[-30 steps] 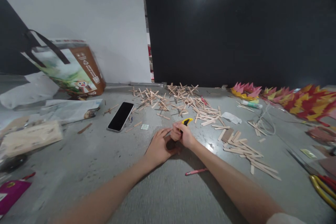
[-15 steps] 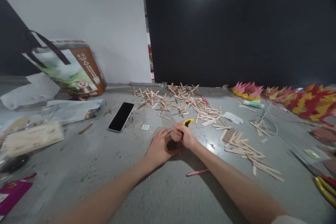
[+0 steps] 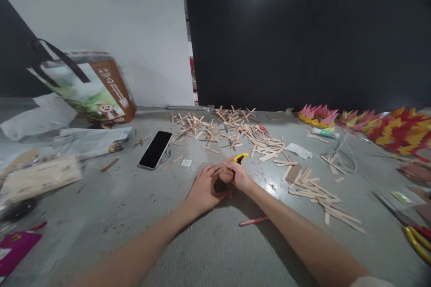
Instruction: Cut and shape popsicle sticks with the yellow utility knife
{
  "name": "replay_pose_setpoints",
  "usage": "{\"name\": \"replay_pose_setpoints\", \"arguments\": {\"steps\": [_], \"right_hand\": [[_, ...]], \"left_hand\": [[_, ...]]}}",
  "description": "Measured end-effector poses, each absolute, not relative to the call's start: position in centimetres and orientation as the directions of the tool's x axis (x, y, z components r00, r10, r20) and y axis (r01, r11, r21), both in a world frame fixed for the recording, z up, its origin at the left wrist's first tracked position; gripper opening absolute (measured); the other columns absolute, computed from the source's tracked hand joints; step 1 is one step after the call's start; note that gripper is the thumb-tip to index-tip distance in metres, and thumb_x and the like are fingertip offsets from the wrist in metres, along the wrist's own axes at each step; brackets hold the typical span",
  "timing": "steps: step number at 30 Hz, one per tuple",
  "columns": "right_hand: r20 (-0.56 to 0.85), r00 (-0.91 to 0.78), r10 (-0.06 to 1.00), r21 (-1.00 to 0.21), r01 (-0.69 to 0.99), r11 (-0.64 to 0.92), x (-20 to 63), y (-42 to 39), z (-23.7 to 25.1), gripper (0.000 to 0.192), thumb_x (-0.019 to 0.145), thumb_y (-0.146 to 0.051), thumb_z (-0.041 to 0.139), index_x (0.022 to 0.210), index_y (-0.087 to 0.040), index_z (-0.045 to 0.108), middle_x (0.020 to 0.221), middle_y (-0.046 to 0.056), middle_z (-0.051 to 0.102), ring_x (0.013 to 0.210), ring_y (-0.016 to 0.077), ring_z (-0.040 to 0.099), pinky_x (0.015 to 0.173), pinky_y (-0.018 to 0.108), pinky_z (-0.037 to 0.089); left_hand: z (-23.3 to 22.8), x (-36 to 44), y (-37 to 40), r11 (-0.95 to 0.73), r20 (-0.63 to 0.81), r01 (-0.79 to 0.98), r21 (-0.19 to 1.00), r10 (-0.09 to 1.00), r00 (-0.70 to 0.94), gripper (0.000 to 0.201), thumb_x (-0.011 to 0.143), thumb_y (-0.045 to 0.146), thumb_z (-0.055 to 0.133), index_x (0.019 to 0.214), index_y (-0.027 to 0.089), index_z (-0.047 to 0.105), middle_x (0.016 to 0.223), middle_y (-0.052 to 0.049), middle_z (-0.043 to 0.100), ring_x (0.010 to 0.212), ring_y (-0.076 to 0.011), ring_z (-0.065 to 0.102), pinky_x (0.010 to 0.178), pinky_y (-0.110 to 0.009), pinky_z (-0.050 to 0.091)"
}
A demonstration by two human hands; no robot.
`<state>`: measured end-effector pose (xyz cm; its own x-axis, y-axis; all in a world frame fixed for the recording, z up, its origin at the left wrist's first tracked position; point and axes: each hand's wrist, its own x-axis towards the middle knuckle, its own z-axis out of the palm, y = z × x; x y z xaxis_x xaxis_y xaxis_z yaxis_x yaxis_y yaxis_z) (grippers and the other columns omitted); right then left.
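Note:
My right hand point(image 3: 235, 174) is closed around a utility knife point(image 3: 240, 158), whose yellow-and-black end sticks out above the fist; its blade is hidden. Against it, low over the grey table, my left hand point(image 3: 204, 189) has its fingers and thumb curved inward around a dark gap. What those fingers pinch is too hidden to make out. A pink pencil point(image 3: 252, 221) lies just below the right wrist. Beyond both hands spreads a heap of wooden craft sticks point(image 3: 232, 128), many joined in crossed shapes. More loose sticks point(image 3: 314, 193) lie right of the right forearm.
A phone point(image 3: 156, 150) and a small pale square packet point(image 3: 186, 163) lie left of the hands. Farther left stands a printed carrier bag point(image 3: 97, 89). At right are scissors point(image 3: 415, 237), a white cable point(image 3: 346, 157) and folded paper pieces point(image 3: 393, 130). Upright panels point(image 3: 303, 45) close off the back.
Almost nothing differs. Both hands stay together in the same place, the right one still gripping the utility knife.

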<state>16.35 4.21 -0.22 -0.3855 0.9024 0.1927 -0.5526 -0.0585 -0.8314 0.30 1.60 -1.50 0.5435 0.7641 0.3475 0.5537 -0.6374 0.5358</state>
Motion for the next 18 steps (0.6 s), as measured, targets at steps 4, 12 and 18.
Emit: {"name": "replay_pose_setpoints", "arguments": {"steps": [4, 12, 18], "right_hand": [[0.198, -0.389, 0.9, -0.834, -0.549, -0.054, 16.35, 4.14, -0.22, 0.057, 0.084, -0.048, 0.073, 0.05, -0.025, 0.033, 0.041, -0.01, 0.025, 0.034, 0.0061, 0.02, 0.04, 0.026, 0.015], [0.194, -0.382, 0.904, -0.836, -0.547, -0.052, 16.44, 3.99, 0.04, 0.055, 0.084, -0.047, 0.072, 0.05, -0.025, 0.036, 0.04, -0.01, 0.026, 0.035, 0.0061, 0.019, 0.04, 0.026, 0.015], [0.196, -0.384, 0.902, -0.839, -0.542, -0.048, 16.55, 4.07, -0.09, 0.054, 0.086, -0.048, 0.069, 0.05, -0.025, 0.035, 0.04, -0.011, 0.023, 0.035, 0.0065, 0.017, 0.04, 0.027, 0.015]], "left_hand": [[-1.66, 0.11, 1.4, -0.633, 0.357, 0.571, 0.523, 0.771, 0.528, 0.05, 0.082, 0.019, 0.071, 0.131, 0.025, 0.067, 0.144, -0.009, 0.065, 0.14, -0.0316, 0.054, 0.121, -0.053, 0.041], [-1.77, 0.09, 1.35, -0.608, 0.323, 0.607, 0.513, 0.791, 0.519, 0.06, 0.078, 0.004, 0.057, 0.134, 0.022, 0.064, 0.146, -0.01, 0.063, 0.142, -0.0304, 0.052, 0.122, -0.053, 0.042], [-1.89, 0.03, 1.22, -0.629, 0.308, 0.632, 0.453, 0.776, 0.551, 0.052, 0.086, 0.004, 0.054, 0.133, 0.023, 0.065, 0.15, -0.009, 0.059, 0.143, -0.0295, 0.05, 0.121, -0.053, 0.042]]}}
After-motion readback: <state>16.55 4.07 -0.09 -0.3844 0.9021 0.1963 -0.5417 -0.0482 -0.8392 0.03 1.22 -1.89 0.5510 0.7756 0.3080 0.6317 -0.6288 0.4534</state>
